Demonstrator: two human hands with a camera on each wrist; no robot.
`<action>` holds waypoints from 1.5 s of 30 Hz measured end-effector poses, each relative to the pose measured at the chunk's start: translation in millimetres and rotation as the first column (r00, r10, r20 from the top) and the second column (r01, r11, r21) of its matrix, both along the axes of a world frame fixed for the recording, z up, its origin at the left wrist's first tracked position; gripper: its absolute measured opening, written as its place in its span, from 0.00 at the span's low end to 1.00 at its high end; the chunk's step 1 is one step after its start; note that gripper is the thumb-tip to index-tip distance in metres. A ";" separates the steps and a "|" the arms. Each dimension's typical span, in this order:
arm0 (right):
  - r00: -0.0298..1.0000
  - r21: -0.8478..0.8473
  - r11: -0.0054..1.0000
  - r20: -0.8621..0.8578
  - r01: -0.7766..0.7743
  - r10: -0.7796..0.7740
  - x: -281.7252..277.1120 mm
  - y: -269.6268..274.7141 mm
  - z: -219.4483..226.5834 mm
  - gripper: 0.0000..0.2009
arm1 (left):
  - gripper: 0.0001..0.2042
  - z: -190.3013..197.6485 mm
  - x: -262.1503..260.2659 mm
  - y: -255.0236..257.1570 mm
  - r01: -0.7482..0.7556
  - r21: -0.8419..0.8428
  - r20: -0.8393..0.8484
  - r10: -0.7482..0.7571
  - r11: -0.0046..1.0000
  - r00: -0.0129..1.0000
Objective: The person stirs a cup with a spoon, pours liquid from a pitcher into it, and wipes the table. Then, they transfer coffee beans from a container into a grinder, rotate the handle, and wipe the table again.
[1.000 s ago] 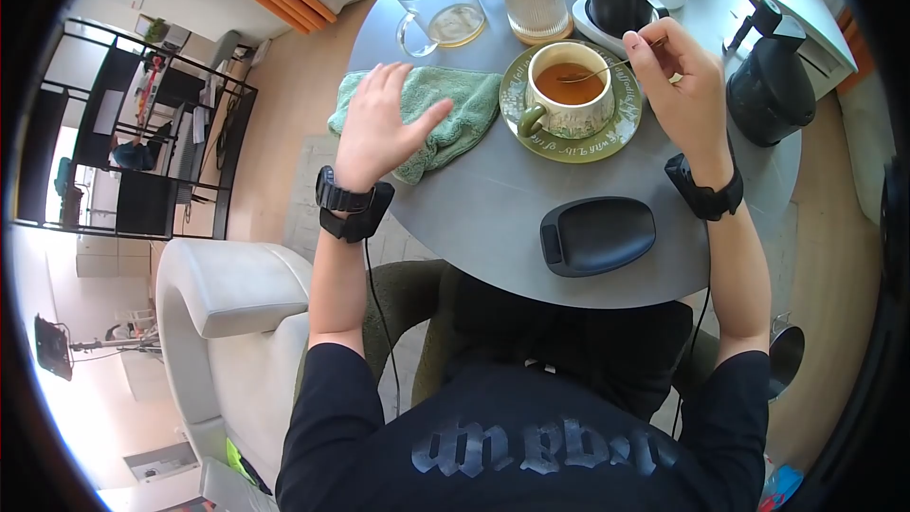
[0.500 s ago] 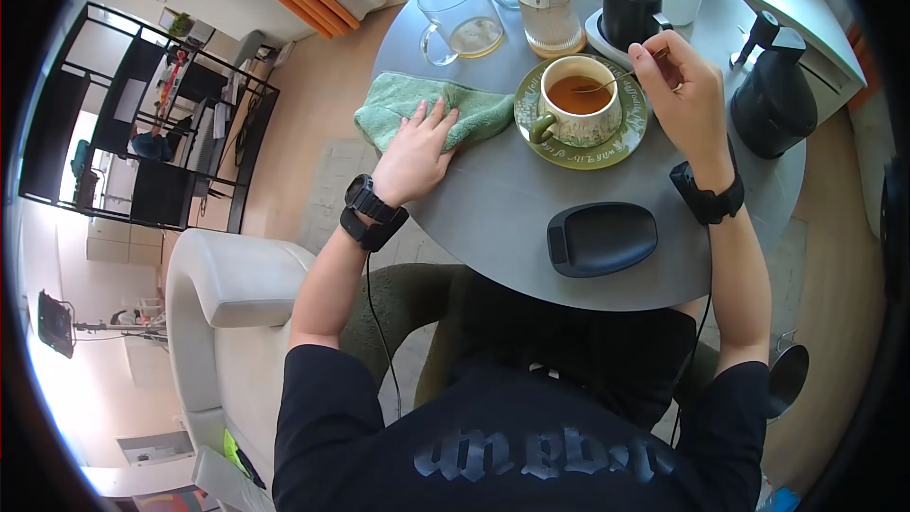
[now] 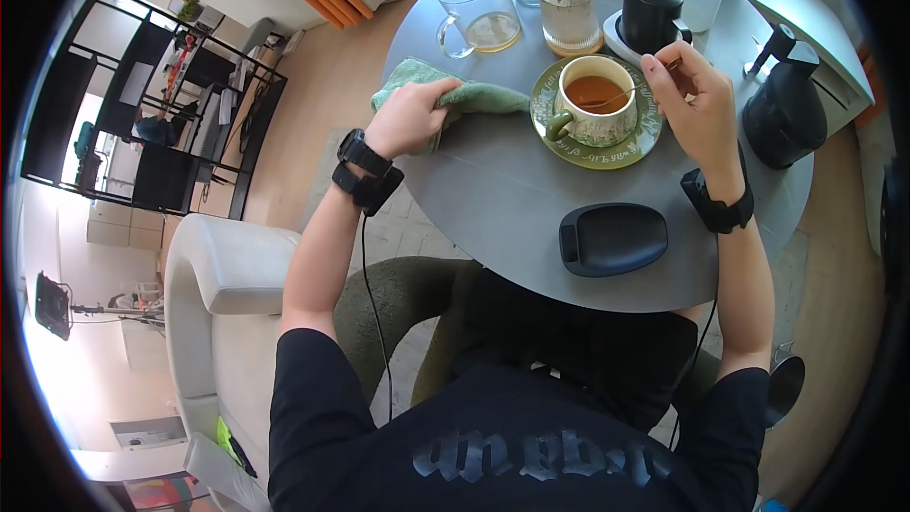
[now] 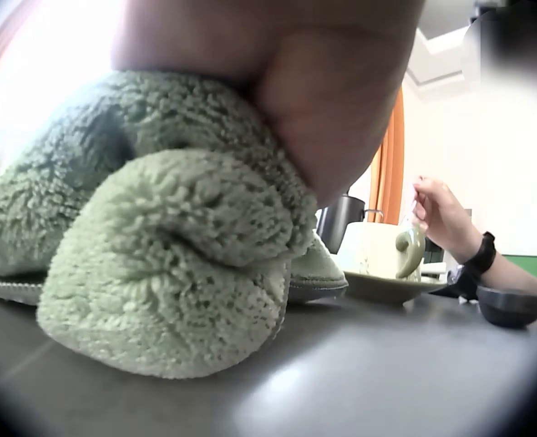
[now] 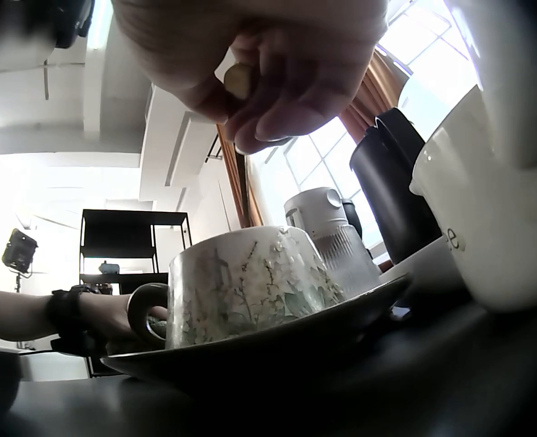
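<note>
My left hand (image 3: 409,118) grips the left part of a green towel (image 3: 488,100), the thumb lying across the top. In the left wrist view the towel (image 4: 173,264) bulges in thick folds under the palm, against the grey table. My right hand (image 3: 700,109) pinches the handle end of a thin spoon (image 3: 621,96) between thumb and fingers. The spoon slants down into brown tea (image 3: 590,89) in a patterned cup (image 3: 609,130) with a green handle. Under the cup is a green saucer (image 3: 616,159) with white lettering. The right wrist view shows the spoon's round end (image 5: 239,80) between the fingers.
Behind the saucer stand a glass jug (image 3: 482,14) with a little liquid, a white ribbed tumbler (image 3: 567,8) and a black gooseneck kettle (image 3: 652,14). A black pot (image 3: 785,118) is beyond the right hand. A black oval dish (image 3: 614,242) sits near the table's front edge.
My left hand came down from above onto the towel, first flat, then closing round it and bunching it. The right hand still holds the spoon in the cup.
</note>
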State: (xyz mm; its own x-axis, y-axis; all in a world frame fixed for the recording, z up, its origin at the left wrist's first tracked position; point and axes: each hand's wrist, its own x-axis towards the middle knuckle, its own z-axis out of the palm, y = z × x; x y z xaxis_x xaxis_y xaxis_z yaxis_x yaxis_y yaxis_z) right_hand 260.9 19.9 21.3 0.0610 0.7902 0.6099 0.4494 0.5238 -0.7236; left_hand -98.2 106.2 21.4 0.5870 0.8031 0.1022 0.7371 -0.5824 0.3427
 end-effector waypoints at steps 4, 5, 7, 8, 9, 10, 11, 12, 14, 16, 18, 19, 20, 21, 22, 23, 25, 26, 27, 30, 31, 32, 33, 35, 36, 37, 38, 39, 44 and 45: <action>0.999 -0.008 1.000 0.028 -0.019 0.020 -3.7 0.2 -1.4 0.11 | 0.11 2.2 6.2 13.7 -0.119 0.045 -0.124 0.124 0.992 0.984; 0.999 -0.001 1.000 0.038 0.004 -0.004 -2.9 0.7 -1.3 0.11 | 0.12 1.2 6.9 18.3 -0.131 0.041 -0.139 0.135 0.991 0.981; 0.997 0.012 0.999 0.058 0.050 -0.050 -0.5 1.7 -1.4 0.11 | 0.13 -0.7 8.4 23.6 -0.143 0.035 -0.147 0.146 0.989 0.978; 0.997 0.007 0.999 0.061 0.048 -0.048 0.4 1.8 -1.6 0.11 | 0.14 -0.5 9.4 25.2 -0.143 0.034 -0.141 0.147 0.989 0.979; 0.997 0.002 0.999 0.064 0.046 -0.046 1.0 1.3 -2.0 0.11 | 0.15 -0.2 10.1 25.8 -0.144 0.033 -0.137 0.147 0.989 0.980; 0.997 -0.003 0.999 0.067 0.045 -0.044 1.1 0.8 -2.4 0.11 | 0.15 0.5 11.1 25.7 -0.147 0.034 -0.145 0.150 0.989 0.978; 0.998 -0.002 1.000 0.065 0.023 -0.023 -0.7 0.2 -2.4 0.11 | 0.15 1.6 12.3 25.4 -0.149 0.035 -0.153 0.152 0.988 0.976; 0.998 -0.001 1.000 0.063 0.003 -0.003 -3.5 -0.4 -1.7 0.11 | 0.15 1.9 13.1 25.6 -0.150 0.037 -0.162 0.154 0.988 0.975; 0.998 0.010 1.000 0.069 0.008 -0.009 -4.6 -0.5 -1.3 0.11 | 0.15 0.6 13.9 27.0 -0.137 0.041 -0.163 0.142 0.990 0.976; 0.995 0.029 0.998 0.084 0.058 -0.060 -4.6 1.3 -1.4 0.11 | 0.14 0.2 14.0 29.1 -0.120 0.037 -0.177 0.125 0.992 0.976; 0.997 -0.009 0.998 0.059 0.057 -0.056 0.5 3.3 -4.2 0.11 | 0.13 1.8 14.5 30.5 -0.102 0.022 -0.201 0.104 0.995 0.974; 0.997 -0.030 0.998 0.046 0.056 -0.054 2.1 3.5 -5.1 0.11 | 0.11 1.3 14.4 29.6 -0.094 0.034 -0.195 0.099 0.995 0.976; 0.999 -0.029 0.999 0.041 0.028 -0.026 0.9 2.9 -5.1 0.11 | 0.10 0.8 14.9 29.0 -0.085 0.046 -0.188 0.092 0.995 0.978; 0.999 -0.027 1.000 0.037 0.002 -0.001 -1.8 1.2 -3.7 0.10 | 0.10 0.0 16.0 28.7 -0.073 0.058 -0.180 0.083 0.996 0.980; 0.999 -0.026 0.999 0.034 -0.022 0.023 -3.7 -0.3 -2.5 0.10 | 0.10 -0.8 16.3 27.2 -0.042 0.073 -0.175 0.055 0.996 0.983; 0.999 -0.016 1.000 0.042 -0.009 0.010 -4.6 -0.4 -2.3 0.10 | 0.10 -1.9 15.9 24.8 -0.010 0.088 -0.171 0.025 0.996 0.985; 0.998 0.003 1.000 0.059 0.013 -0.014 -5.4 1.9 -3.2 0.10 | 0.12 -7.5 17.6 24.1 0.038 0.133 -0.179 -0.014 0.990 0.984; 0.998 0.005 1.000 0.054 0.017 -0.017 -2.5 3.6 -5.5 0.10 | 0.12 -13.3 17.6 24.1 0.053 0.163 -0.191 -0.021 0.985 0.981; 0.999 0.008 1.000 0.049 0.020 -0.020 1.7 5.5 -7.8 0.10 | 0.13 -16.9 17.6 23.7 0.067 0.193 -0.203 -0.027 0.979 0.979; 0.999 -0.011 1.000 0.048 -0.007 0.007 0.9 2.7 -6.5 0.10 | 0.14 -15.3 38.1 19.1 -0.015 0.171 -0.415 0.086 0.985 0.906; 0.998 -0.022 1.000 0.051 -0.020 0.021 -1.6 0.9 -4.9 0.10 | 0.14 -16.2 39.7 19.3 -0.012 0.175 -0.417 0.085 0.984 0.905; 0.998 -0.019 1.000 0.059 -0.013 0.014 -3.7 0.4 -3.7 0.10 | 0.15 -16.9 40.5 20.1 -0.008 0.179 -0.419 0.084 0.984 0.904; 0.998 -0.014 1.000 0.068 -0.005 0.006 -5.8 0.3 -2.6 0.10 | 0.15 -17.4 41.3 21.3 -0.004 0.185 -0.421 0.082 0.983 0.904; 0.997 -0.017 0.999 0.071 0.029 -0.028 -4.4 1.0 -1.8 0.10 | 0.15 -15.0 39.3 21.5 0.015 0.181 -0.389 0.057 0.983 0.919; 0.997 -0.016 0.999 0.060 0.039 -0.038 -3.2 0.7 -1.7 0.10 | 0.14 -14.7 38.1 21.6 0.023 0.179 -0.374 0.046 0.984 0.926; 0.998 -0.014 0.999 0.049 0.047 -0.046 -2.5 0.3 -1.8 0.09 | 0.15 -16.0 38.1 22.2 0.021 0.183 -0.370 0.049 0.983 0.928; 0.998 -0.013 0.999 0.038 0.051 -0.051 -2.1 0.1 -1.6 0.09 | 0.15 -17.7 40.8 22.7 0.025 0.178 -0.369 0.043 0.984 0.929; 0.999 -0.006 0.999 0.025 0.049 -0.048 -1.9 0.0 -1.8 0.09 | 0.15 -18.5 43.0 23.8 0.022 0.177 -0.371 0.046 0.984 0.928; 0.995 -0.013 1.000 -0.094 0.025 -0.026 -5.7 -2.4 -4.4 0.08 | 0.14 -16.7 43.0 30.5 -0.048 0.130 -0.354 0.092 0.990 0.931; 0.999 -0.015 1.000 -0.047 0.018 -0.019 -3.7 -2.3 -4.5 0.08 | 0.15 -14.9 42.0 33.9 -0.068 0.095 -0.361 0.098 0.993 0.927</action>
State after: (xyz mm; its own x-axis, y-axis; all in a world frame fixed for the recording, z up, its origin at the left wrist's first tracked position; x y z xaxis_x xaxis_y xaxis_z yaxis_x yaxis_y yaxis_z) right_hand 257.2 17.6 16.8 0.1043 0.7971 0.5947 0.4241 0.5052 -0.7516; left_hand -56.2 140.2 6.5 0.5275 0.8486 -0.0406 0.8492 -0.5281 -0.0036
